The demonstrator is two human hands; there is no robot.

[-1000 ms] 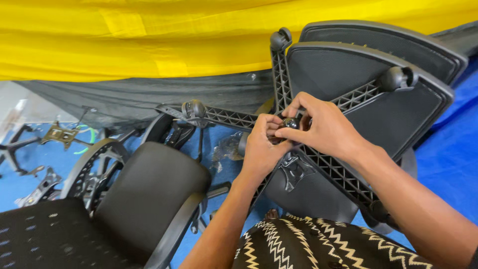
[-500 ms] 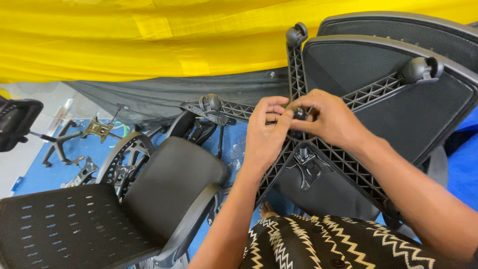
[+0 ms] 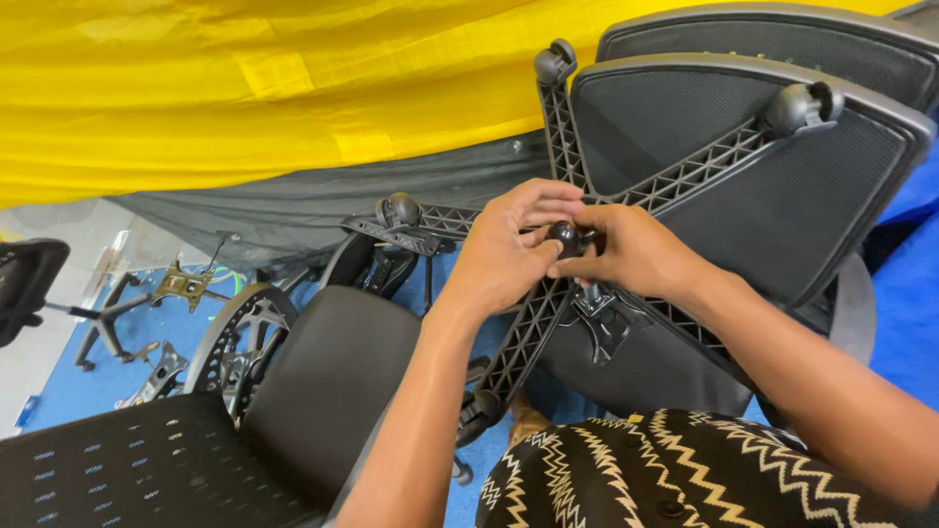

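A black five-arm chair base (image 3: 533, 328) with ribbed arms and small castors stands tilted in front of me, its hub facing me. My left hand (image 3: 509, 249) and my right hand (image 3: 631, 249) meet at the hub. Both pinch a small round black knob (image 3: 564, 236) at the centre. A castor (image 3: 807, 103) sits at the end of the upper right arm and another castor (image 3: 556, 61) tops the upright arm. Behind the base lean two black mesh chair backs (image 3: 782, 205).
A black chair seat (image 3: 323, 386) and a perforated black seat (image 3: 108, 474) lie at lower left. Chair parts and a metal bracket (image 3: 181, 284) are scattered on the blue floor (image 3: 905, 323). Yellow cloth (image 3: 245, 88) hangs behind. My patterned knee (image 3: 675, 469) is at the bottom.
The view has shifted, so the base and both hands sit slightly lower and further left in the picture. The hands stay together at the hub, with the knob more exposed between the fingertips.
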